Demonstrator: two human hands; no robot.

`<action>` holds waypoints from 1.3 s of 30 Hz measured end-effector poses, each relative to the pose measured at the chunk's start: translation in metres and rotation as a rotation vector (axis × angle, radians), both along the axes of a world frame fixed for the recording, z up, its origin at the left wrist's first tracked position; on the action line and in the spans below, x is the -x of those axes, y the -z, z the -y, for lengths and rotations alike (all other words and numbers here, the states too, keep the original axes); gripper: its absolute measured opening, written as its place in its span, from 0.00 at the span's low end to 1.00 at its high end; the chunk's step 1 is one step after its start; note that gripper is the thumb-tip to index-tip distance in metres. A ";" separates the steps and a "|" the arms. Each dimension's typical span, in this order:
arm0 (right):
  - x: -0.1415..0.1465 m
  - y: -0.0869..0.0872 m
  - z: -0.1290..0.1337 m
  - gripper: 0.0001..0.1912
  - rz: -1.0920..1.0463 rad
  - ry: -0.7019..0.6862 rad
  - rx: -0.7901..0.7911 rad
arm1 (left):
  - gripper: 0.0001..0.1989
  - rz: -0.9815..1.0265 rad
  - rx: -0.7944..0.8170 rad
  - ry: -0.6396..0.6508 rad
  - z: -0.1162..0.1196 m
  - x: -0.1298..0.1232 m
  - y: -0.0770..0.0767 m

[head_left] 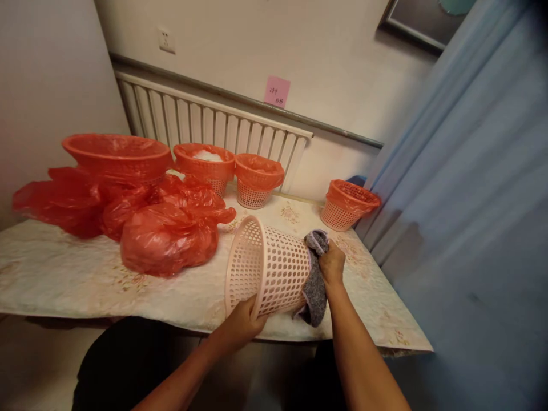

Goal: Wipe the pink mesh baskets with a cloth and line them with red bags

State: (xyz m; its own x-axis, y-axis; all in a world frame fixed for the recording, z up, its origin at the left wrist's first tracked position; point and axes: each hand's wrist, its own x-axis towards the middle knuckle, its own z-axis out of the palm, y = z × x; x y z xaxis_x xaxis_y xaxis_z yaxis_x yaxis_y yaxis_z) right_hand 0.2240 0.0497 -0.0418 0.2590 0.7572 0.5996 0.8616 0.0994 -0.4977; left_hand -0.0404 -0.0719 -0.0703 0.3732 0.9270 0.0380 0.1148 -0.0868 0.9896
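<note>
A pink perforated plastic wastebasket (285, 268) lies tipped on its side at the table's front edge, its open mouth turned to the left. My left hand (246, 322) is closed on the near part of its rim, with the fingertips partly hidden. At the other end, my right hand (333, 265) grips a grey cloth (315, 285) with a lilac edge and holds it against the basket's base. The cloth hangs down below that hand.
A table with a floral cover (171, 299) carries knotted red plastic bags (169, 240) at left. Behind stand red-lined baskets: a wide one (117, 151), two smaller ones (205, 162) (257, 177), and another (345, 205) beside the blue curtain (462, 188). A radiator (218, 123) runs along the wall.
</note>
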 end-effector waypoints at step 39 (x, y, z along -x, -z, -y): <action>0.136 -0.038 0.053 0.14 -0.111 -0.569 -0.191 | 0.11 -0.045 -0.006 -0.045 -0.006 0.005 0.003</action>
State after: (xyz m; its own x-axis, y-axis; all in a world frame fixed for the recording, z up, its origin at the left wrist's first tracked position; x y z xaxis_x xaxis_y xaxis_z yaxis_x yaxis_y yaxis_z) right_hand 0.0877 -0.0031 -0.0040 -0.0858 0.6771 0.7309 0.5913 0.6250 -0.5096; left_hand -0.0455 -0.0658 -0.0729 0.3326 0.9426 0.0276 0.1634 -0.0864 0.9828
